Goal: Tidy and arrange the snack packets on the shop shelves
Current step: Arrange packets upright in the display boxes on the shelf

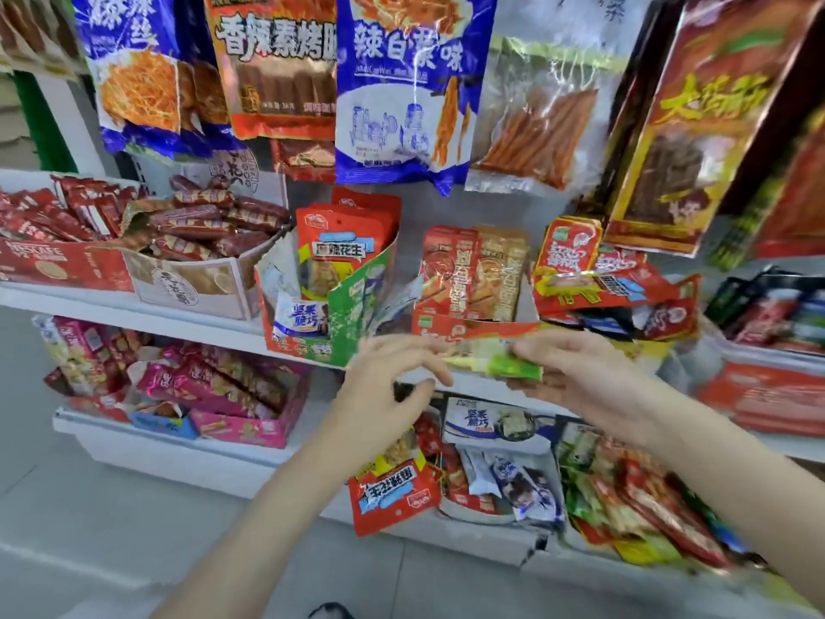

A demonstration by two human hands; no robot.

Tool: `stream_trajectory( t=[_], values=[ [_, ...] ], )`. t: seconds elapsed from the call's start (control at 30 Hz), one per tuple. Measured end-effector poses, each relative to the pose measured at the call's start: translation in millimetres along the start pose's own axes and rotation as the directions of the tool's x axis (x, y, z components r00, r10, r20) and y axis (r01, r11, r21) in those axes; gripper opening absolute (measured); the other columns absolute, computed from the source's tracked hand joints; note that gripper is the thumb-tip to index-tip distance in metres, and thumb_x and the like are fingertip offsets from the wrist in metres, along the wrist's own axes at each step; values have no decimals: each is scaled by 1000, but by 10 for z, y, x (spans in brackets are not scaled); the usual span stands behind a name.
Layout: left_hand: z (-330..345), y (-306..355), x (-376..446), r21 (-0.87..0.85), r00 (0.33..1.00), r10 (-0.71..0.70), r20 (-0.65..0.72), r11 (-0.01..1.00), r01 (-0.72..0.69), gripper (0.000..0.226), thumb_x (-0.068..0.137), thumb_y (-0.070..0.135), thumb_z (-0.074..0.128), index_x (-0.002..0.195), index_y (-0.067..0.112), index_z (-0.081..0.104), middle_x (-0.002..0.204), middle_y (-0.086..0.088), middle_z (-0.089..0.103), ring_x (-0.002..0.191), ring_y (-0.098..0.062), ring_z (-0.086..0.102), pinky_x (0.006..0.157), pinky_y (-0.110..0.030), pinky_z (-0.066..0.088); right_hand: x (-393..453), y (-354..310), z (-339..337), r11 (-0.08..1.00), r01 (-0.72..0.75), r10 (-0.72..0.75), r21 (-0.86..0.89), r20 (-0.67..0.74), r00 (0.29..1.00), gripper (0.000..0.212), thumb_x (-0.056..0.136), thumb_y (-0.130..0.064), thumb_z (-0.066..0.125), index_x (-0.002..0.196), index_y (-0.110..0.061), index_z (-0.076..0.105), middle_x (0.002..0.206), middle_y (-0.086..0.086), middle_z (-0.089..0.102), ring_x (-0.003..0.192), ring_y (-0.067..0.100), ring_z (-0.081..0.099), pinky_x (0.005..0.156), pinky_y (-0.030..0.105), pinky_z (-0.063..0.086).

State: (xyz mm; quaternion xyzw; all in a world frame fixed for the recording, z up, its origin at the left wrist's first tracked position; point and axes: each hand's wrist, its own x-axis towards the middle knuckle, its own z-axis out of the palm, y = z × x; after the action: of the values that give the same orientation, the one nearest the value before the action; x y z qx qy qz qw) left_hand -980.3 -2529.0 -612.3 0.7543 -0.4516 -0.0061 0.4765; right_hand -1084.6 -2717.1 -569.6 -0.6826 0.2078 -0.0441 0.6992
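My right hand (576, 373) grips a flat green and yellow snack packet (495, 361) level in front of the middle shelf edge. My left hand (393, 382) hovers at the packet's left end, fingers spread and loosely bent; whether they touch it is blurred. Just behind stands an open cardboard display box (352, 314) with upright orange peanut packets (339, 252). Red packets (468, 270) stand to its right.
Large hanging bags (402, 82) crowd the space above. Boxes of red sausage snacks (178, 234) fill the left of the middle shelf (134, 306). The lower shelf holds pink packets (214, 386) and a loose jumble of mixed packets (558, 475). Grey floor lies at the lower left.
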Motion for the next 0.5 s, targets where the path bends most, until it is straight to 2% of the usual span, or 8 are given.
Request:
stream_trajectory(
  t=[0.07, 0.13, 0.17, 0.2, 0.27, 0.33, 0.4, 0.5],
  values=[
    [200, 70, 39, -234, 976, -183, 115, 950, 205, 21, 87, 12, 59, 85, 33, 64, 111, 20, 58, 107, 7, 52, 93, -14, 42, -158, 105, -220, 1000, 29, -28, 5, -94, 995, 8, 75, -5, 67, 81, -6, 62, 85, 7, 65, 61, 8, 65, 57, 17, 51],
    [425, 193, 69, -481, 895, -345, 282, 756, 443, 12, 88, 18, 59, 99, 23, 62, 112, 1, 63, 97, -11, 65, 87, -27, 53, -327, 225, -407, 998, 48, -55, -50, -147, 988, 11, 78, 2, 65, 81, -6, 58, 77, 3, 57, 50, 5, 58, 48, 13, 45],
    [545, 252, 89, -544, 858, -382, 342, 664, 513, 17, 88, 17, 59, 104, 16, 59, 111, -6, 65, 92, -17, 68, 83, -30, 56, -393, 312, -503, 986, 67, -92, -154, -161, 983, 14, 78, 0, 67, 84, -9, 58, 77, -1, 56, 53, 6, 56, 51, 15, 44],
    [662, 300, 103, -562, 842, -395, 368, 626, 540, 20, 87, 13, 60, 106, 9, 57, 106, -11, 67, 85, -18, 69, 77, -29, 57, -463, 389, -582, 954, 91, -142, -286, -164, 976, 20, 77, -4, 70, 89, -16, 60, 84, -5, 58, 65, 9, 56, 61, 20, 45],
    [859, 384, 154, -502, 847, -393, 357, 684, 529, 16, 86, 5, 60, 101, 5, 54, 90, -10, 69, 68, -11, 68, 66, -23, 57, -548, 529, -732, 879, 144, -212, -454, -103, 972, 45, 74, -9, 75, 104, -37, 58, 116, -21, 52, 93, 14, 57, 86, 30, 45],
    [1019, 413, 249, -357, 869, -356, 344, 807, 471, 13, 87, 4, 59, 96, 11, 53, 81, -6, 67, 61, -9, 64, 65, -24, 55, -583, 637, -912, 872, 179, -227, -455, -51, 973, 68, 73, -11, 76, 120, -51, 46, 131, -25, 42, 111, 15, 53, 96, 34, 43],
    [1181, 403, 339, -182, 891, -273, 363, 917, 355, 12, 89, 10, 58, 91, 21, 54, 78, -1, 62, 66, -15, 61, 71, -33, 52, -617, 716, -1064, 908, 137, -174, -395, -61, 983, 62, 76, -12, 73, 121, -46, 48, 127, -12, 52, 114, 8, 53, 89, 23, 47],
    [1534, 403, 396, -94, 879, -137, 457, 975, 201, 19, 89, 15, 60, 82, 30, 53, 78, 6, 57, 73, -19, 58, 73, -35, 50, -674, 917, -1233, 938, 76, -107, -339, -74, 991, 30, 78, -5, 70, 103, -22, 65, 102, -4, 70, 91, 6, 65, 73, 14, 50]
  ],
)
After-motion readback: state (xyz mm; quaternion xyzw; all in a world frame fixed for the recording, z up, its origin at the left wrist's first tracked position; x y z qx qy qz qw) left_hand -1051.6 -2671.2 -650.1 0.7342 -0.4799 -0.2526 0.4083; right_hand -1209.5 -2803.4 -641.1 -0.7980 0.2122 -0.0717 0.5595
